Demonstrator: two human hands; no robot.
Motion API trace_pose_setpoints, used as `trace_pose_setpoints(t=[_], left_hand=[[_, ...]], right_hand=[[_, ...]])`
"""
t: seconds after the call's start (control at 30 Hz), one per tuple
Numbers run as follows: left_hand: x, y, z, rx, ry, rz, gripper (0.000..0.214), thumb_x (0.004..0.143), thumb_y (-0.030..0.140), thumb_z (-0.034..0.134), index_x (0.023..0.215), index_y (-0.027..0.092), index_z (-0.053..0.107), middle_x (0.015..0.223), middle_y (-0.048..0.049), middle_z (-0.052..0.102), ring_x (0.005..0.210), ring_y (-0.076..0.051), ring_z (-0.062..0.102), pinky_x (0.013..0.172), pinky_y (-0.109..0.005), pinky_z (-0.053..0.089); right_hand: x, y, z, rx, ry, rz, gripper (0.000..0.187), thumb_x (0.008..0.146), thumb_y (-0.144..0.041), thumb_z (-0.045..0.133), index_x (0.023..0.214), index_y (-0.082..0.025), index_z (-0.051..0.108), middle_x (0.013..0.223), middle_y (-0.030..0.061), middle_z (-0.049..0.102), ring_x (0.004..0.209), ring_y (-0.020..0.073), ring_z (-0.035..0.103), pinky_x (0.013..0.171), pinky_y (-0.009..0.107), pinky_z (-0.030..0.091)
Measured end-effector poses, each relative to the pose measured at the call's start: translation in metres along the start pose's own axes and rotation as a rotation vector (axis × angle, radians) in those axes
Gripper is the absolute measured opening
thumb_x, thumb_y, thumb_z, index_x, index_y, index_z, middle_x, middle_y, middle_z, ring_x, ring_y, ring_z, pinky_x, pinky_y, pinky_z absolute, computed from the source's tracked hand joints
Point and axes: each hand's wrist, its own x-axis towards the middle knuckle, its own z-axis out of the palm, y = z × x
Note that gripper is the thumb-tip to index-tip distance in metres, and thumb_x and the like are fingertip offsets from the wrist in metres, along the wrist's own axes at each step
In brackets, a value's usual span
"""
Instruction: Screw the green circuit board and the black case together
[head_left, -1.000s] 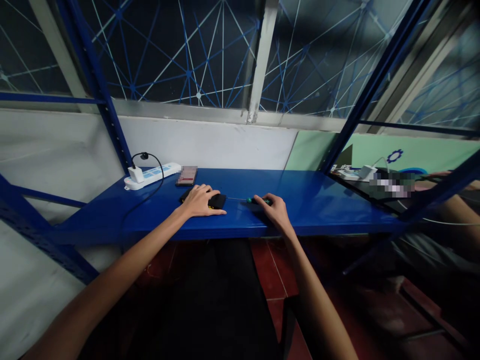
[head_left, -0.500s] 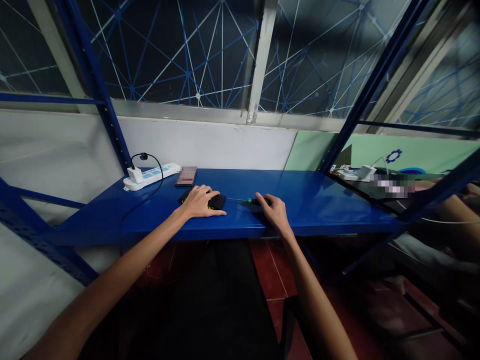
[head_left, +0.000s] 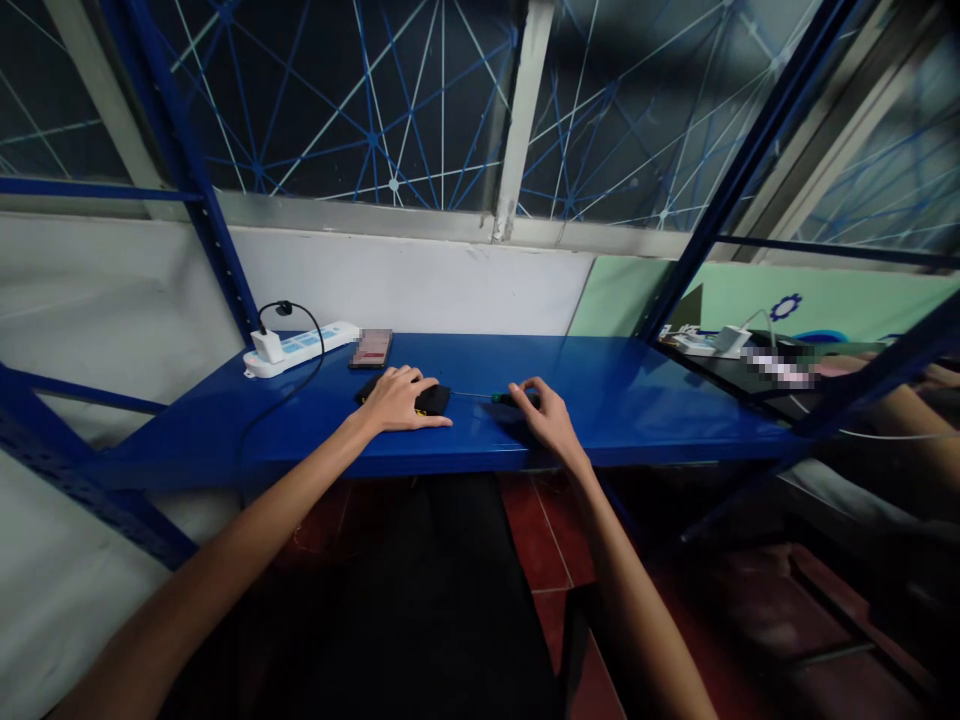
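A flat black object with yellow marks (head_left: 433, 400) lies on the blue tabletop (head_left: 592, 410). My left hand (head_left: 401, 400) is draped over it, fingers bent across the top and thumb stretched along the near side; much of the object is covered. In my right hand (head_left: 546, 408) is a screwdriver (head_left: 497, 398) with a green and black handle, held level just above the tabletop. Its thin shaft points left, and the tip reaches the right end of the black object. Whether the tip sits in a screw is too small to tell.
A white power strip (head_left: 304, 347) with a plugged-in adapter and black cable stands at the back left, beside a phone (head_left: 371, 348). Blue shelf posts (head_left: 739, 175) frame both sides. At the right, another person's arm (head_left: 911, 410) reaches over a black surface with a charger (head_left: 731, 340).
Both hands stay almost where they were, with the screwdriver still against the black object. The whole view has shifted very slightly.
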Motion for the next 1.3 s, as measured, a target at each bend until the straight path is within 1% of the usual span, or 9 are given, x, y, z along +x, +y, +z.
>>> trace_pose_setpoints(t=[0.1, 0.3, 0.5, 0.73, 0.87, 0.93, 1.13, 1.2, 1.3], left_hand=[[0.0001, -0.0003, -0.0001, 0.005, 0.002, -0.001, 0.089, 0.075, 0.087, 0.042, 0.123, 0.017, 0.065, 0.11, -0.0162, 0.065, 0.102, -0.032, 0.058, 0.089, -0.044, 0.041], [0.0003, 0.0013, -0.0019, 0.012, -0.006, -0.006, 0.089, 0.073, 0.089, 0.042, 0.121, 0.018, 0.066, 0.108, -0.016, 0.066, 0.1, -0.031, 0.058, 0.087, -0.044, 0.042], [0.0001, 0.0059, -0.0059, 0.018, -0.037, -0.022, 0.093, 0.074, 0.087, 0.044, 0.127, 0.014, 0.063, 0.111, -0.0192, 0.064, 0.102, -0.034, 0.057, 0.087, -0.044, 0.04], [0.0007, 0.0061, -0.006, -0.013, -0.066, 0.019, 0.082, 0.081, 0.082, 0.04, 0.129, 0.019, 0.061, 0.115, -0.0161, 0.063, 0.102, -0.032, 0.057, 0.089, -0.044, 0.039], [0.0002, 0.0055, -0.0056, -0.022, -0.069, 0.037, 0.079, 0.084, 0.08, 0.038, 0.132, 0.02, 0.058, 0.115, -0.0143, 0.063, 0.101, -0.031, 0.057, 0.09, -0.045, 0.039], [-0.0001, 0.0052, -0.0055, -0.025, -0.066, 0.042, 0.078, 0.084, 0.079, 0.039, 0.132, 0.021, 0.058, 0.114, -0.0141, 0.064, 0.101, -0.031, 0.057, 0.089, -0.045, 0.039], [0.0, 0.0046, -0.0047, -0.02, -0.059, 0.04, 0.077, 0.084, 0.079, 0.039, 0.132, 0.022, 0.059, 0.114, -0.0132, 0.064, 0.1, -0.03, 0.057, 0.089, -0.044, 0.039], [0.0002, 0.0043, -0.0043, -0.022, -0.057, 0.039, 0.078, 0.084, 0.079, 0.039, 0.132, 0.022, 0.059, 0.113, -0.0133, 0.064, 0.099, -0.03, 0.057, 0.089, -0.044, 0.039], [0.0003, 0.0043, -0.0043, -0.025, -0.062, 0.038, 0.077, 0.084, 0.079, 0.039, 0.132, 0.022, 0.059, 0.113, -0.0132, 0.064, 0.1, -0.03, 0.057, 0.089, -0.044, 0.038]], right_hand=[[0.0012, 0.0022, -0.002, 0.108, -0.074, -0.017, 0.043, 0.077, -0.062, 0.063, 0.093, -0.024, 0.054, 0.061, -0.0063, 0.048, 0.057, 0.0135, 0.043, 0.057, 0.025, 0.033], [0.0005, 0.0001, 0.0008, 0.003, 0.057, -0.023, 0.051, 0.086, -0.066, 0.048, 0.064, -0.021, 0.052, 0.055, -0.0032, 0.043, 0.056, 0.0129, 0.039, 0.057, 0.027, 0.029], [0.0017, 0.0036, -0.0015, 0.107, -0.049, -0.02, 0.041, 0.076, -0.06, 0.065, 0.09, -0.023, 0.055, 0.067, -0.0041, 0.053, 0.062, 0.0147, 0.046, 0.06, 0.025, 0.035], [-0.0007, -0.004, 0.0009, -0.054, 0.042, 0.001, 0.056, 0.086, -0.069, 0.045, 0.058, -0.021, 0.049, 0.052, -0.0024, 0.042, 0.055, 0.0131, 0.038, 0.055, 0.028, 0.027], [-0.0004, -0.001, -0.0016, -0.017, -0.044, -0.01, 0.045, 0.078, -0.067, 0.057, 0.084, -0.022, 0.059, 0.063, -0.0023, 0.055, 0.059, 0.0151, 0.046, 0.056, 0.026, 0.032], [0.0014, 0.0029, -0.0018, 0.03, -0.053, -0.028, 0.046, 0.075, -0.067, 0.061, 0.087, -0.023, 0.058, 0.067, -0.002, 0.057, 0.061, 0.0152, 0.047, 0.057, 0.025, 0.034], [0.0022, 0.0006, 0.0021, -0.086, 0.034, -0.004, 0.056, 0.086, -0.07, 0.045, 0.058, -0.021, 0.05, 0.053, -0.0024, 0.042, 0.055, 0.0131, 0.038, 0.055, 0.028, 0.026], [0.0014, -0.0012, 0.0015, -0.114, 0.023, 0.014, 0.054, 0.087, -0.069, 0.043, 0.064, -0.022, 0.053, 0.053, -0.0026, 0.044, 0.054, 0.0138, 0.039, 0.055, 0.028, 0.026], [0.0021, 0.0005, -0.0008, -0.043, -0.026, 0.017, 0.044, 0.079, -0.068, 0.056, 0.087, -0.024, 0.058, 0.061, -0.0035, 0.054, 0.058, 0.015, 0.046, 0.057, 0.026, 0.032]])
